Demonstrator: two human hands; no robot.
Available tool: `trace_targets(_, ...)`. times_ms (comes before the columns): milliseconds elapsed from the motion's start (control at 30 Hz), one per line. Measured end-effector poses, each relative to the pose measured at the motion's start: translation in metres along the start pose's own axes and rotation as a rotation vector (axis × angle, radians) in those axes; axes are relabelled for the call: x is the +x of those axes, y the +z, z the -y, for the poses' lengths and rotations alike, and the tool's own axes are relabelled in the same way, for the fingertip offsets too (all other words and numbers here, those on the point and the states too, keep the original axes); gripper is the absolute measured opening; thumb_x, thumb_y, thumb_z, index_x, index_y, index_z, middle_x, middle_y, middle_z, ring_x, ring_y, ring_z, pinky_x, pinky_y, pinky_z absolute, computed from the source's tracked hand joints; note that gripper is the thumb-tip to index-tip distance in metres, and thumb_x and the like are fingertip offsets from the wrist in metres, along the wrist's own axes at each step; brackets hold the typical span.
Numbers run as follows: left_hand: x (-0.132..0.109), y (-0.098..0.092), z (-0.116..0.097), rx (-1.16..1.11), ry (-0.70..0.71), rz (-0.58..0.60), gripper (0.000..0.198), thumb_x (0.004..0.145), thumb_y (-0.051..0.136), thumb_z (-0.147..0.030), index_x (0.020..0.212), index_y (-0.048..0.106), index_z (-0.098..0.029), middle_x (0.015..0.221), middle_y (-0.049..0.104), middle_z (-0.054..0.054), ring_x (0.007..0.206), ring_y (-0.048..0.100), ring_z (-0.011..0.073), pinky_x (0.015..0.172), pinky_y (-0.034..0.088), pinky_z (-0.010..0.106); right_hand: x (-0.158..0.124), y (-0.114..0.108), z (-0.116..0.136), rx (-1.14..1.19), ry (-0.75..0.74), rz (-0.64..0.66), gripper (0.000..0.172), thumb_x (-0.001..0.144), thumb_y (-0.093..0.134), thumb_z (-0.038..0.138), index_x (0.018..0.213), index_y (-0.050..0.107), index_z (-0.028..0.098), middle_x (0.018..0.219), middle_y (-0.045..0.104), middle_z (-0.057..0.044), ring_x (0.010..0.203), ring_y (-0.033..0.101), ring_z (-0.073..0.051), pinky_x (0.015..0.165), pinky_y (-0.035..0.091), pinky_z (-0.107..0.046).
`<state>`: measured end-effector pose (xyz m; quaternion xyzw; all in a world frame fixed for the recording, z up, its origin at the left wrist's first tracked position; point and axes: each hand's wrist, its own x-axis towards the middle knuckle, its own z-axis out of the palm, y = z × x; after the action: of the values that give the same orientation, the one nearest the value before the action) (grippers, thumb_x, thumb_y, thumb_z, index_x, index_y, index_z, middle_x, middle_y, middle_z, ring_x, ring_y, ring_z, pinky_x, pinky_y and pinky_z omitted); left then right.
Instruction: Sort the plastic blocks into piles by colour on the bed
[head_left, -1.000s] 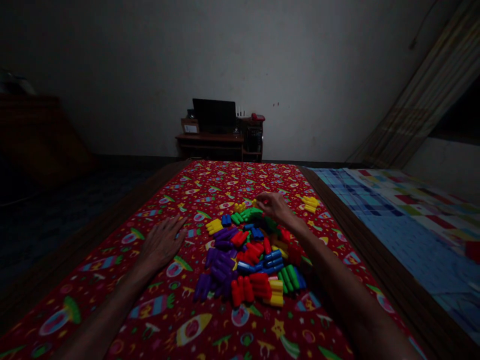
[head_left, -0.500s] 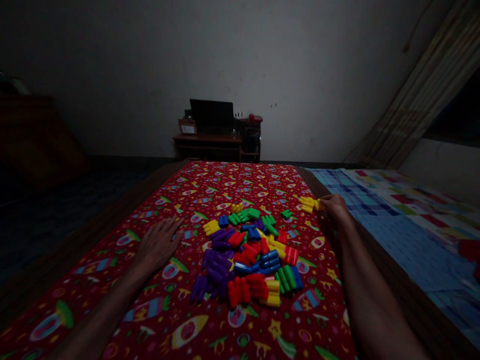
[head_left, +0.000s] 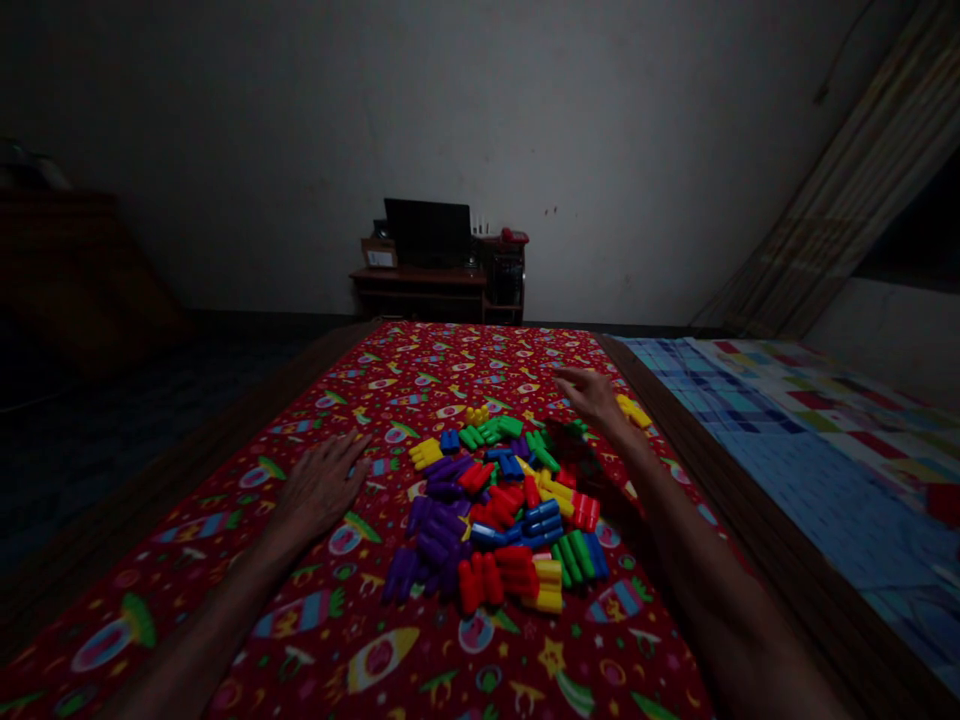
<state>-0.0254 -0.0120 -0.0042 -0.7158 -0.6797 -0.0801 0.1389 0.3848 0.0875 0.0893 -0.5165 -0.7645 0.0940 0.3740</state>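
Note:
My left hand [head_left: 324,484] lies flat on the red patterned cloth [head_left: 379,660], fingers stretched out, just left of a pile of plastic toy blocks. My right hand [head_left: 589,393] is raised over the cloth beyond the pile's right side, fingers pointing left and nothing visible in them. Partly hidden behind its wrist, yellow blocks [head_left: 634,411] rest near the cloth's right edge. Purple blocks [head_left: 439,535] fill the pile's left side; red blocks [head_left: 480,583], blue blocks [head_left: 541,520] and green blocks [head_left: 574,558] lie to the right. Small yellow blocks [head_left: 477,415] sit at its far end.
Beyond the cloth, a low desk [head_left: 420,280] carries a dark monitor [head_left: 427,232] and a red telephone [head_left: 514,236]. Checked bedding [head_left: 757,440] spreads along the right side. A curtain [head_left: 817,200] hangs at the far right.
My right hand has let go of the yellow blocks near the right edge and moved left over the cloth. My left hand stays in place.

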Motion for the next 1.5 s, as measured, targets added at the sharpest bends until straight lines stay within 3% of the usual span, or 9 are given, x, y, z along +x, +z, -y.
trace_targets(167,0.001,-0.004,-0.002,0.003,-0.021,0.041,0.057,0.092,0.025,-0.039,0.137,0.05,-0.014,0.143,0.048,0.013,0.133,0.042,0.0315,0.107,0.033,0.048,-0.005,0.068,0.045,0.07,-0.404,0.384,0.045,0.091,0.051,0.03,0.136,0.052,0.02,0.148,0.039,-0.015,0.136,0.037,-0.024,0.109,0.033,-0.042)
trace_targets(333,0.001,-0.003,-0.001,-0.013,-0.026,0.02,0.055,0.092,0.027,-0.039,0.137,0.05,-0.016,0.143,0.048,0.011,0.134,0.041,0.0305,0.109,0.032,0.047,-0.006,0.083,0.044,0.052,-0.383,0.578,0.031,0.086,0.052,0.016,0.112,0.069,0.013,0.115,0.066,-0.012,0.1,0.062,-0.022,0.085,0.047,-0.03)
trace_targets(433,0.001,-0.002,-0.001,-0.024,-0.033,0.022,0.055,0.092,0.029,-0.039,0.137,0.05,-0.016,0.143,0.049,0.011,0.134,0.04,0.0302,0.109,0.031,0.047,-0.006,0.077,0.04,0.123,-0.289,0.479,0.031,0.082,0.051,0.012,0.104,0.073,0.014,0.089,0.072,-0.004,0.08,0.065,-0.019,0.071,0.047,-0.025)
trace_targets(600,0.001,-0.004,-0.002,-0.034,-0.052,0.039,0.055,0.092,0.029,-0.039,0.137,0.05,-0.016,0.144,0.048,0.011,0.135,0.039,0.0307,0.109,0.032,0.048,0.001,0.054,0.029,0.156,-0.09,0.155,0.026,0.085,0.051,0.022,0.092,0.076,0.016,0.086,0.074,-0.004,0.079,0.067,-0.019,0.071,0.046,-0.025)
trace_targets(800,0.0,-0.005,-0.001,-0.035,-0.02,0.028,0.057,0.091,0.028,-0.039,0.137,0.05,-0.013,0.143,0.049,0.013,0.134,0.04,0.032,0.109,0.032,0.049,0.008,0.0,-0.021,-0.105,0.145,-0.147,0.029,0.083,0.053,0.036,0.078,0.073,0.015,0.074,0.071,-0.007,0.07,0.064,-0.018,0.064,0.043,-0.025)
trace_targets(1000,0.001,0.0,0.001,-0.046,0.005,-0.012,0.058,0.091,0.027,-0.04,0.135,0.052,-0.012,0.141,0.05,0.014,0.133,0.042,0.0333,0.107,0.034,0.051,-0.005,-0.054,-0.078,-0.271,0.301,-0.044,0.024,0.07,0.061,0.024,0.092,0.067,0.015,0.084,0.07,-0.007,0.073,0.062,-0.017,0.061,0.042,-0.023)
trace_targets(1200,0.001,0.005,0.004,-0.031,0.009,-0.019,0.058,0.092,0.025,-0.041,0.136,0.051,-0.013,0.141,0.051,0.013,0.132,0.042,0.0317,0.109,0.032,0.049,-0.009,-0.08,-0.09,-0.287,0.387,0.225,0.018,0.066,0.061,0.013,0.083,0.069,0.014,0.08,0.071,-0.006,0.071,0.063,-0.016,0.059,0.041,-0.021)
trace_targets(1367,0.0,0.004,0.003,-0.018,-0.003,-0.012,0.058,0.093,0.024,-0.041,0.137,0.05,-0.015,0.142,0.05,0.012,0.133,0.042,0.0309,0.108,0.032,0.048,-0.009,-0.072,-0.076,-0.505,0.388,0.095,0.02,0.075,0.056,0.014,0.086,0.072,0.015,0.09,0.073,-0.009,0.083,0.066,-0.019,0.065,0.042,-0.023)
trace_targets(1500,0.001,-0.001,-0.001,-0.018,-0.017,0.014,0.057,0.092,0.025,-0.041,0.137,0.05,-0.015,0.143,0.048,0.012,0.133,0.041,0.0314,0.108,0.032,0.048,-0.005,-0.06,-0.05,-0.512,0.262,-0.033,0.025,0.084,0.049,0.02,0.092,0.072,0.015,0.093,0.073,-0.012,0.084,0.065,-0.02,0.069,0.043,-0.025)
